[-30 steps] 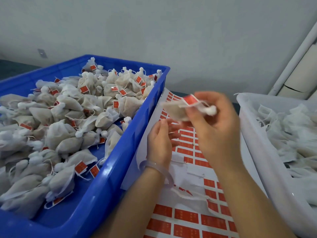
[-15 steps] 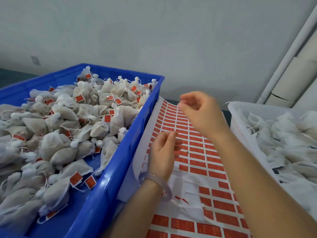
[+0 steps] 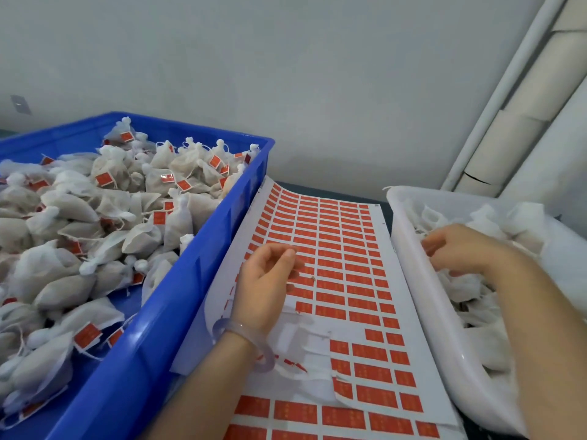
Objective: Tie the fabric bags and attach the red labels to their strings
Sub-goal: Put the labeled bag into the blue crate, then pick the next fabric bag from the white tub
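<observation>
Reaching my R hand (image 3: 462,249) into bin (image 3: 409,236) of bags (image 3: 457,287), grip unclear; L hand (image 3: 265,281) fingers loose, empty. Tangled strings may drag 2 out.

crate (image 3: 178,300): blue | tied bags (image 3: 63,290): off-white | tags (image 3: 104,179) on them: red, white-edged | label sheet (image 3: 397,281): white backing, red rectangles in a regular grid, bare white patches lower down | tub (image 3: 422,300): white | loose bags (image 3: 495,217): white | bangle (image 3: 254,341): pale, translucent | wall (image 3: 286,74): plain grey-white

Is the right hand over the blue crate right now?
No, the right hand is inside the white bin, among the unlabelled bags there.
</observation>
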Available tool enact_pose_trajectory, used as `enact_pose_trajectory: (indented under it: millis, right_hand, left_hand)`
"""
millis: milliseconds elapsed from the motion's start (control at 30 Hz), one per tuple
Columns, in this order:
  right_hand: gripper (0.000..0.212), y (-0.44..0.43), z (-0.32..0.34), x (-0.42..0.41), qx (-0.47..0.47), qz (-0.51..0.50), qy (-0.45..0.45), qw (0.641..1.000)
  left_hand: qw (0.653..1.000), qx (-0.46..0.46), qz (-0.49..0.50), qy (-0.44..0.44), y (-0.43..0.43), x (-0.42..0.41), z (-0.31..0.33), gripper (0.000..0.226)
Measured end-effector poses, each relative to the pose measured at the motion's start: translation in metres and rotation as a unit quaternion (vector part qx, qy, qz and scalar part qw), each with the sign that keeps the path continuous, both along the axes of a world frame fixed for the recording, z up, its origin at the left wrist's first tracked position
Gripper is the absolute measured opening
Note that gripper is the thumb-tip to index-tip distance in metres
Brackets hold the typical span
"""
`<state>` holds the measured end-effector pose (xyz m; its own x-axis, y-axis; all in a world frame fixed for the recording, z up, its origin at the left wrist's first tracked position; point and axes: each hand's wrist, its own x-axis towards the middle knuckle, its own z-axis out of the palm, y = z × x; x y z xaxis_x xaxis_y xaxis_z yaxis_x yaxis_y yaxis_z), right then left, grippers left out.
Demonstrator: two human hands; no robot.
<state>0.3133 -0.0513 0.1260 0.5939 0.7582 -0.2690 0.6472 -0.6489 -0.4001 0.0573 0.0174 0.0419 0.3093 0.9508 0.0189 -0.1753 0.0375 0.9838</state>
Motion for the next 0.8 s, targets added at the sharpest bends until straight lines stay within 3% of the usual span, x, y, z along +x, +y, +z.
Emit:
enact_pose_trajectory:
  millis: [300,533,667,733,800]
  right_hand:
    - [0.018,0.003,-0.002,0.000,0.124,-0.072,-0.052,0.988]
    - [0.032,0.003,0.014,-0.021,0.415,-0.120,-0.104,0.896]
    - [0.031,-0.001,0.036,-0.059,0.541,-0.059,-0.058,0.837]
    - [0.029,-0.003,0.042,-0.086,0.554,-0.011,-0.018,0.832]
    - [0.027,-0.003,0.034,-0.112,0.523,0.044,0.017,0.851]
  left_hand:
    - [1.000,0.015,-0.003,-0.001,-0.004,0.001,0.001,0.017]
    - [1.000,0.014,-0.003,-0.004,-0.006,0.001,0.004,0.017]
    - [1.000,0.030,-0.007,-0.003,-0.006,0.001,0.007,0.019]
    - [0.999,0.045,-0.017,-0.013,-0.007,-0.001,0.010,0.021]
    - [0.997,0.065,-0.016,-0.036,-0.009,-0.002,0.013,0.031]
